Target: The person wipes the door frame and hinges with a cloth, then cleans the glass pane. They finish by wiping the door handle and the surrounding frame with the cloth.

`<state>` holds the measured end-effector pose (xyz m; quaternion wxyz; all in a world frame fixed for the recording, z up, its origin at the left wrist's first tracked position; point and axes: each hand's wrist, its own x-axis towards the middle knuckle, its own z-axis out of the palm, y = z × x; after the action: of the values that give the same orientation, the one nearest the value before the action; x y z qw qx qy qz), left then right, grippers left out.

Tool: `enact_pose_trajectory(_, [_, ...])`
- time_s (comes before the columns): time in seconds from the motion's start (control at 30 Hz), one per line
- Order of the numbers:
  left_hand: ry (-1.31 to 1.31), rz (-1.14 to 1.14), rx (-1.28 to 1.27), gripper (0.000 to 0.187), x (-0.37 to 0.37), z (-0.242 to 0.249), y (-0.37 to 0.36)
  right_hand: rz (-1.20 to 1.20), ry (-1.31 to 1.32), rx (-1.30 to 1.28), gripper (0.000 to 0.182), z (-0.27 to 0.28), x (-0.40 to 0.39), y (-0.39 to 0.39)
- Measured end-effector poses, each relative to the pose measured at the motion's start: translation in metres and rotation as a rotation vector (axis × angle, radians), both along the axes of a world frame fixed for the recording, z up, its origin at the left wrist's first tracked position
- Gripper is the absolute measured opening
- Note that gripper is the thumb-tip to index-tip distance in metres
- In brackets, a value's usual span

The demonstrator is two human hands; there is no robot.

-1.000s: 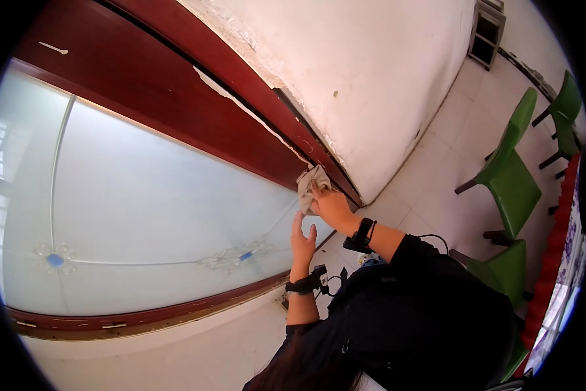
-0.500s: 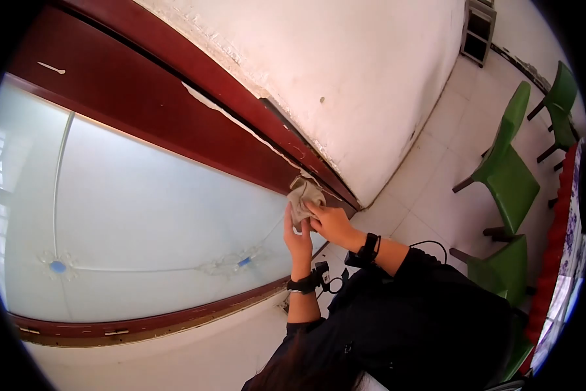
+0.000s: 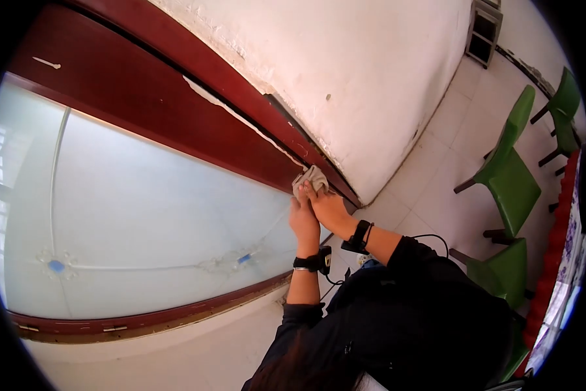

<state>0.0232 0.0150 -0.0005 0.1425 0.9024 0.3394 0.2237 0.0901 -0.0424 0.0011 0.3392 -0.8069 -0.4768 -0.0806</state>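
Note:
A crumpled beige cloth (image 3: 314, 179) is bunched against the lower edge of the dark red door frame (image 3: 241, 146), beside the frosted glass panel (image 3: 162, 202). My left hand (image 3: 303, 218) has its fingers closed on the cloth's near side. Right beside it, my right hand (image 3: 329, 210) also grips the cloth, its fingers pressed on it. The two hands touch each other. Part of the cloth is hidden behind the fingers.
Green chairs (image 3: 511, 189) stand on the tiled floor at the right, near a table with a red-edged cloth (image 3: 557, 260). A grey rack (image 3: 483, 32) is at the top right. The white wall (image 3: 345, 78) has peeling edges.
Both hands have moved slightly up with the cloth, and they are now closer together. The cloth is more bunched. The view has shifted a little.

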Motion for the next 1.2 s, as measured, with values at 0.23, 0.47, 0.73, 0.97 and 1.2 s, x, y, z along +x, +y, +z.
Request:
enact_pose_trajectory(0.23, [0.055, 0.013, 0.019, 0.038, 0.002, 0.000, -0.002, -0.015, 0.035, -0.089, 0.042, -0.003, 0.005, 0.000])
enact_pose_trajectory(0.47, [-0.035, -0.025, -0.007, 0.029, -0.008, 0.009, -0.009, 0.060, 0.256, -0.103, 0.046, 0.019, 0.000, -0.025])
enact_pose_trajectory(0.73, [-0.197, 0.005, 0.062, 0.030, 0.003, 0.009, -0.006, 0.041, 0.168, 0.050, 0.048, 0.002, 0.010, -0.008])
enact_pose_trajectory(0.97, [-0.067, 0.038, -0.104, 0.023, 0.004, -0.013, 0.007, 0.043, 0.111, -0.052, 0.039, 0.000, 0.011, -0.003])
enact_pose_trajectory(1.2, [0.057, 0.002, -0.191, 0.023, -0.002, 0.002, 0.014, 0.120, 0.276, -0.091, 0.039, 0.013, 0.013, -0.021])
